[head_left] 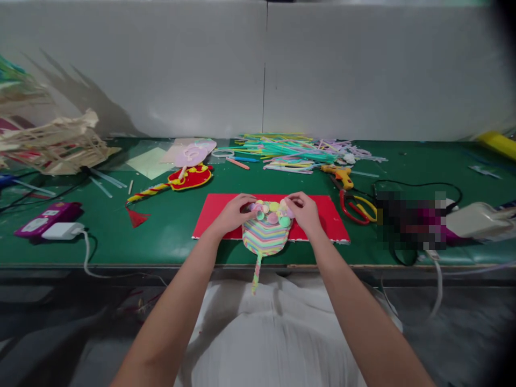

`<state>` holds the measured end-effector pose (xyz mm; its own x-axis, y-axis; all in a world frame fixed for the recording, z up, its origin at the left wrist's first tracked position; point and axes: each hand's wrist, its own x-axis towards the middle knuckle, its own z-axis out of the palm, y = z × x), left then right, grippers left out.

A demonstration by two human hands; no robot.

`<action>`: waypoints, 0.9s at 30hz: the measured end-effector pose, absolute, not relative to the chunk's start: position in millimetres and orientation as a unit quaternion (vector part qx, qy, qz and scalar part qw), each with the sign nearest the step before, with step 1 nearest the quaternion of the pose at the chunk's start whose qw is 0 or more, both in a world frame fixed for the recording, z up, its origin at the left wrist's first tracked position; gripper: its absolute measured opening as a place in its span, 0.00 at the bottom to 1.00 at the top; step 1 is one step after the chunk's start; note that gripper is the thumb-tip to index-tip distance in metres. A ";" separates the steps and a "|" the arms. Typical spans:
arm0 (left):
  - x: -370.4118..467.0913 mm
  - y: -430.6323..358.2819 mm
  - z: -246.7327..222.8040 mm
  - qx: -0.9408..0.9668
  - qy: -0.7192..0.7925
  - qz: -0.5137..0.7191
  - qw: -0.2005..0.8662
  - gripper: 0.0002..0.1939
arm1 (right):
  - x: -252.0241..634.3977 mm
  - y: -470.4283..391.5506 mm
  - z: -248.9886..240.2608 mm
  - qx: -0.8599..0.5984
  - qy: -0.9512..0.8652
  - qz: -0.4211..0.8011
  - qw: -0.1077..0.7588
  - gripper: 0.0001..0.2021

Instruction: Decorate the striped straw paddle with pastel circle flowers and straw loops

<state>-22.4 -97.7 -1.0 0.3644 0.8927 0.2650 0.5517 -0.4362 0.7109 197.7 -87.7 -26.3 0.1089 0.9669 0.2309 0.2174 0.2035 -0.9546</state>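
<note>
A small round hand fan (266, 239) with wavy pastel stripes lies on a red board (217, 207). Pastel round pieces (273, 217) cluster along its upper part, and its twisted handle (256, 274) points toward me, past the table edge. With fingers curled, my left hand (237, 214) grips the fan's upper left rim by the round pieces. Across from it, my right hand (304, 213) pinches at the upper right rim, thumb and forefinger close together. The fingertips partly cover the edges there.
Pastel craft stems (290, 150) are heaped at the back of the green table (169, 242). Left are a red-and-yellow fan (189, 177) with a tassel and a purple power strip (50, 219). Right are a yellow glue gun (339, 174), scissors (355, 208) and cables.
</note>
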 end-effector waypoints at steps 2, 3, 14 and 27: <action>-21.6 -98.5 -0.3 0.785 0.460 0.317 0.266 0.18 | 197.0 -88.0 -25.0 -0.516 -0.561 0.363 0.536 0.09; -21.2 -99.1 0.2 0.786 0.459 0.313 0.270 0.18 | 196.6 -88.3 -24.5 -0.514 -0.561 0.365 0.537 0.09; -17.2 -103.6 5.5 0.803 0.447 0.280 0.276 0.20 | 195.2 -89.7 -25.2 -0.520 -0.601 0.333 0.507 0.10; -23.5 -98.0 2.1 0.716 0.499 0.404 0.273 0.19 | 200.5 -101.6 -10.7 -0.584 -0.567 0.181 0.552 0.17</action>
<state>-23.5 -98.0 2.1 0.1756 0.9356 0.3064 0.4937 -0.3529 0.7948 200.5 -101.6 -10.7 0.2914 0.8622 0.4143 0.4627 0.2521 -0.8499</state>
